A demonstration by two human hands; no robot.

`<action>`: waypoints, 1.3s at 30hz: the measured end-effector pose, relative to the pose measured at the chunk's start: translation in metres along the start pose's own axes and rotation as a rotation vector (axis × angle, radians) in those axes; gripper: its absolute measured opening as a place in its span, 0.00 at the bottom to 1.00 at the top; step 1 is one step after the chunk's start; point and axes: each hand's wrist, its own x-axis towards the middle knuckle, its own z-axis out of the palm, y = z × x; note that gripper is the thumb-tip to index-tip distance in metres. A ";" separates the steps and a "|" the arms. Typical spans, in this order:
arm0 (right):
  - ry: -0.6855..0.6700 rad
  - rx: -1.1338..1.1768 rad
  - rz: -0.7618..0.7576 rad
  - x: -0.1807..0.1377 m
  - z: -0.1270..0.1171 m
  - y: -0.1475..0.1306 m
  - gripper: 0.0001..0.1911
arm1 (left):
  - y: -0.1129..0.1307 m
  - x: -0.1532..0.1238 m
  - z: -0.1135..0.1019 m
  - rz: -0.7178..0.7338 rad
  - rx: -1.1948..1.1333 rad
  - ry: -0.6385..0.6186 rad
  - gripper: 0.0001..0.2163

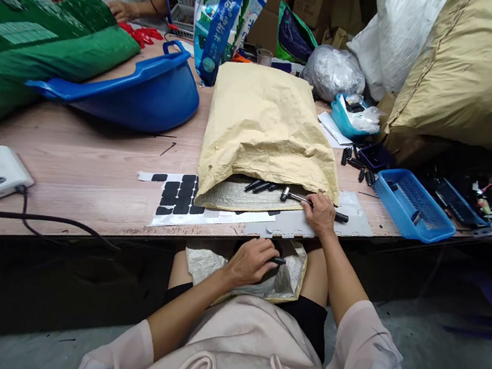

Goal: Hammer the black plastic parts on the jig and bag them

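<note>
Pale top (pixel 246 332) nearest, left hand (pixel 253 261) curls round a black rod (pixel 279 260), right hand (pixel 321 213) a hammer (pixel 286 194).

Your right hand (pixel 320 213) hides part of the silver-headed, black-handled tool (pixel 285 194) near centre; your left hand (pixel 253 261) covers one end of a slim black rod (pixel 279 261). The green printed sack (pixel 56 60) runs off the frame's left edge.

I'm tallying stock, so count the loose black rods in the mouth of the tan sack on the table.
3: one black rod at the left, a second beside it, a third, partly hidden, just right of them. More may be hidden inside the tan sack.
</note>
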 end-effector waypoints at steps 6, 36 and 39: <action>-0.001 -0.004 0.001 0.000 0.001 0.000 0.08 | -0.013 -0.028 0.042 -0.179 0.087 -0.081 0.07; 0.023 0.004 -0.001 0.000 0.002 -0.003 0.09 | -0.093 0.078 -0.092 -0.285 0.123 0.395 0.09; 0.023 -0.005 0.003 0.000 0.002 -0.002 0.08 | -0.083 0.079 -0.072 -0.232 0.041 0.327 0.09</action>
